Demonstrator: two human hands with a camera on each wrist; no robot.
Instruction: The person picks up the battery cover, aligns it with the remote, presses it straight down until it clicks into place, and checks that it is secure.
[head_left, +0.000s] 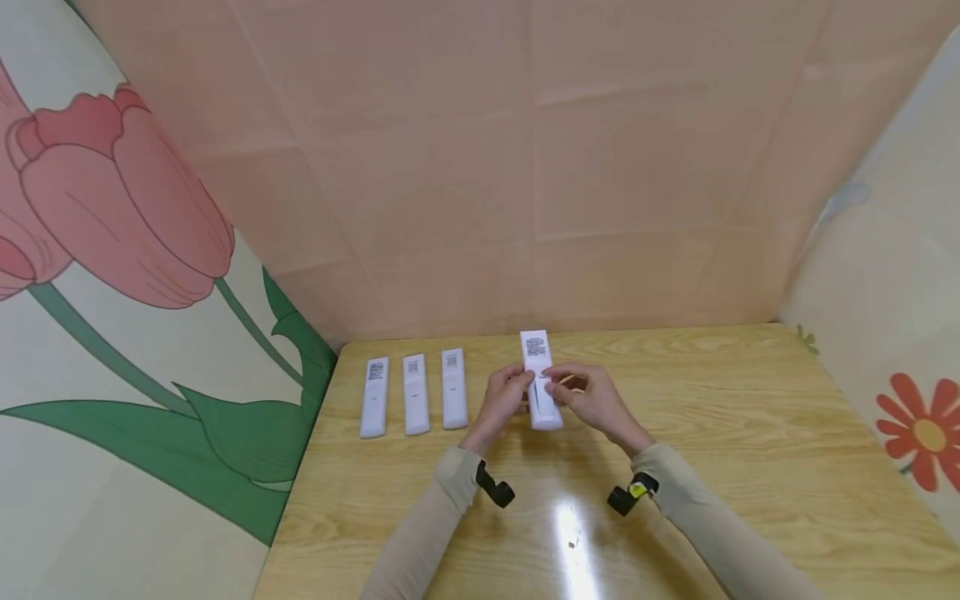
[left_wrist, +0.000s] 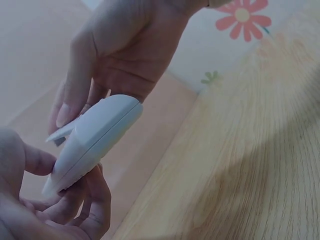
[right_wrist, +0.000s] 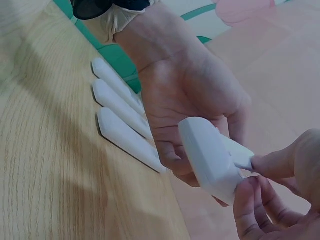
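A white remote control [head_left: 535, 344] is held above the table with its back side up and a printed label at its far end. My left hand [head_left: 506, 398] grips its left edge, thumb on top and fingers curled underneath. From the other side, my right hand [head_left: 596, 400] pinches the remote's battery cover [right_wrist: 237, 152] between thumb and fingers. One end of the cover stands tilted up from the body, as the left wrist view also shows. The inside of the battery compartment is hidden.
Three more white remotes lie back side up in a row on the left of the wooden table [head_left: 712, 417]: the left one [head_left: 373, 408], the middle one [head_left: 416, 408] and the right one [head_left: 453, 400]. A pink-brown sheet [head_left: 525, 208] hangs behind the table.
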